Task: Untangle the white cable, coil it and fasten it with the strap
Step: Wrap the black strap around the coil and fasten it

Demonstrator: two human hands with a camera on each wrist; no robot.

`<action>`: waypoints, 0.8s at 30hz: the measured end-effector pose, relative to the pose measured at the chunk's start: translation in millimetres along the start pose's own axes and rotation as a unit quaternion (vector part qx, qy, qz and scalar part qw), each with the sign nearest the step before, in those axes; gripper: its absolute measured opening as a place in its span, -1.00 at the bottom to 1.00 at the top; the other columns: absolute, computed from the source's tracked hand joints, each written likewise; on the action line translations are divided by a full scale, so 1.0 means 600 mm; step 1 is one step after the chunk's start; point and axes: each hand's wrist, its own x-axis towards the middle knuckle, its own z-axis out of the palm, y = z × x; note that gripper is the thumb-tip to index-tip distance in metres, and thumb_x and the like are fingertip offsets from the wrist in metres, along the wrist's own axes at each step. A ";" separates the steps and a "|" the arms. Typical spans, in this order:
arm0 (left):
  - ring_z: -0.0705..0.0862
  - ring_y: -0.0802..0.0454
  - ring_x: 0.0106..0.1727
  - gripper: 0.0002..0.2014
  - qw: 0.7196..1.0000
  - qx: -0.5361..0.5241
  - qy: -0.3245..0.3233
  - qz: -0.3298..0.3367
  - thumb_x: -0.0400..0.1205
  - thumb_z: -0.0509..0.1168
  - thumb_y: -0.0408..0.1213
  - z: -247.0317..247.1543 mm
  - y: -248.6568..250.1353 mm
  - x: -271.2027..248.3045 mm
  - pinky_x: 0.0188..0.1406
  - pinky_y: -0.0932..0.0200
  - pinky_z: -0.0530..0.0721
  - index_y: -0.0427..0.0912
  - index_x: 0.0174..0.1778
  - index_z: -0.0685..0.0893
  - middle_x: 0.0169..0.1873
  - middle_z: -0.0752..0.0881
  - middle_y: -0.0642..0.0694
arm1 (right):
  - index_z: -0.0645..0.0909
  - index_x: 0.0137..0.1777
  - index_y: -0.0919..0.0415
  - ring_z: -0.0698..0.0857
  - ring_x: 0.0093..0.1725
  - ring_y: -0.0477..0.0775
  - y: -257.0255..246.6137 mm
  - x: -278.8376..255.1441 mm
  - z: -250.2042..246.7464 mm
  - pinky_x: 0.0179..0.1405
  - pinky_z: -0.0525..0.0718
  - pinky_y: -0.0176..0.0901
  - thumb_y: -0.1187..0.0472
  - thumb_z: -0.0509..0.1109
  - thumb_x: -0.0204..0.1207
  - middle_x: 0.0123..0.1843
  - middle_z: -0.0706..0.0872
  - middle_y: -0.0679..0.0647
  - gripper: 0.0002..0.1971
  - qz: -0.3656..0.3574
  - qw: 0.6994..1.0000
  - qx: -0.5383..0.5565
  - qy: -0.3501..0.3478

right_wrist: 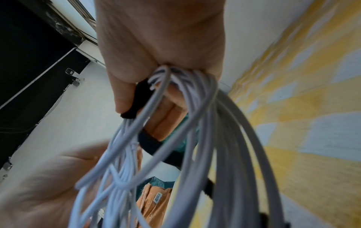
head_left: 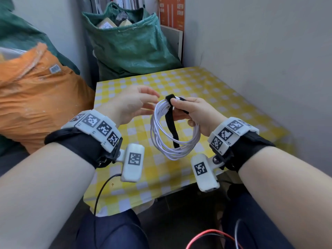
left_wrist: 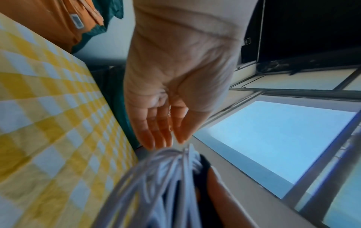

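Observation:
The white cable (head_left: 158, 133) hangs as a round coil of several loops above the table. My right hand (head_left: 190, 109) grips the coil at its top, thumb pressing the black strap (head_left: 170, 121) against the strands. The strap's long end dangles down through the ring. In the right wrist view the fingers (right_wrist: 125, 92) curl round the cable (right_wrist: 195, 123) and the strap (right_wrist: 140, 95). My left hand (head_left: 136, 103) hovers just left of the coil with straight fingers, holding nothing. The left wrist view shows that open hand (left_wrist: 164, 123) above the blurred cable (left_wrist: 156, 185).
A yellow and white checked tablecloth (head_left: 215, 90) covers the small table, set against the grey wall (head_left: 260, 42) on the right. A green sack (head_left: 129, 38) stands behind the table and an orange bag (head_left: 36, 90) lies at its left. Thin wires (head_left: 212, 234) hang near my knees.

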 end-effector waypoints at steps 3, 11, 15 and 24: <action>0.64 0.11 -0.32 -0.89 0.993 0.086 0.000 0.080 0.52 0.41 -0.44 0.009 0.011 -0.008 -0.21 0.23 0.67 -0.14 -0.20 0.67 -0.34 0.66 -0.01 | 0.62 -0.06 0.19 0.83 -0.14 0.07 -0.002 0.000 0.005 -0.68 0.21 -0.36 0.02 0.40 0.55 -0.13 0.83 0.16 -0.78 0.020 1.000 0.015 0.009; 0.52 0.01 -0.01 -0.62 0.883 0.440 -0.010 0.160 0.40 0.39 -0.49 0.037 0.017 -0.015 -0.13 0.22 0.48 0.12 -0.05 0.67 0.05 0.45 -0.02 | 0.47 -0.33 0.10 0.73 -0.29 -0.06 0.000 0.000 0.002 -0.57 0.20 -0.31 -0.06 0.34 0.57 -0.38 0.69 -0.01 -0.68 0.080 0.995 0.057 0.005; 0.48 -0.02 0.00 -0.63 0.868 0.463 -0.008 0.180 0.39 0.43 -0.48 0.045 0.012 -0.005 -0.12 0.16 0.49 0.08 -0.04 0.62 0.03 0.36 -0.01 | 0.47 -0.34 0.17 0.58 -0.60 -0.17 -0.011 -0.006 0.005 -0.73 0.33 -0.45 0.11 0.24 0.67 -0.58 0.53 -0.07 -0.67 0.080 0.983 0.164 0.008; 0.54 -0.10 -0.10 -0.94 0.853 0.413 0.083 0.308 0.51 0.45 -0.30 0.045 -0.004 0.011 -0.12 0.05 0.52 -0.18 -0.14 0.80 -0.16 0.48 -0.06 | 0.48 -0.30 0.19 0.55 -0.68 -0.17 -0.019 0.000 0.001 -0.75 0.41 -0.41 0.08 0.28 0.64 -0.52 0.58 0.00 -0.70 0.098 0.975 0.201 0.010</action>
